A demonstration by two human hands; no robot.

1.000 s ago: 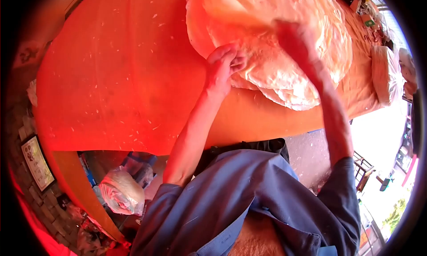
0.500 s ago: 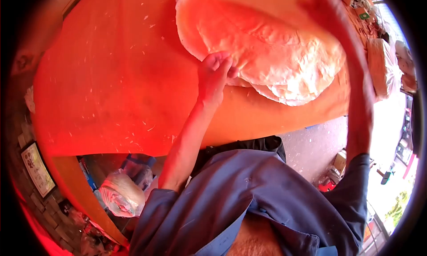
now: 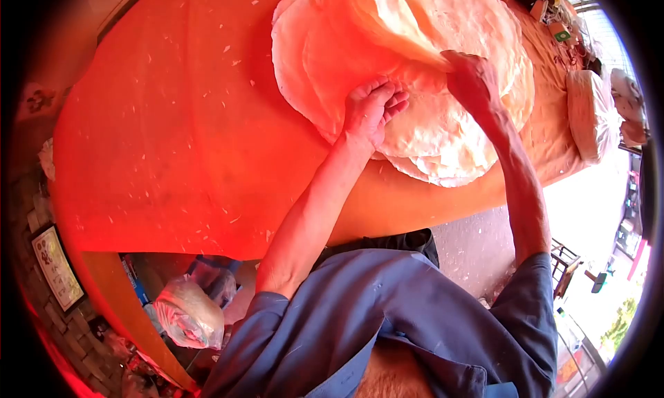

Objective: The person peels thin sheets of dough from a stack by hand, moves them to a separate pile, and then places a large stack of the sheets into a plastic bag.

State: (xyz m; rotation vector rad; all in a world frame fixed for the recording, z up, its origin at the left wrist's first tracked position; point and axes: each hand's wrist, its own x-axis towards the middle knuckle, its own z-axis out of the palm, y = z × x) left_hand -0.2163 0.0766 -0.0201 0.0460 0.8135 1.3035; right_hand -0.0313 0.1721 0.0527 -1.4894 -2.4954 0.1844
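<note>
A stack of large, thin, round pale sheets lies on the orange-red covered table. My right hand is closed on the edge of the top sheet, which rises in a fold towards it. Left of it, my left hand is over the stack with its fingers curled; whether a bit of sheet is between them is hidden. Small pale flakes are scattered over the cover.
A plastic-wrapped round bundle sits at the table's right end, with small boxes and clutter behind it. Under the table's left part is another wrapped bundle. A framed sign stands at the far left.
My right hand has come down and towards me from the far right, folding the top sheet over. My left hand has shifted right across the stack.
</note>
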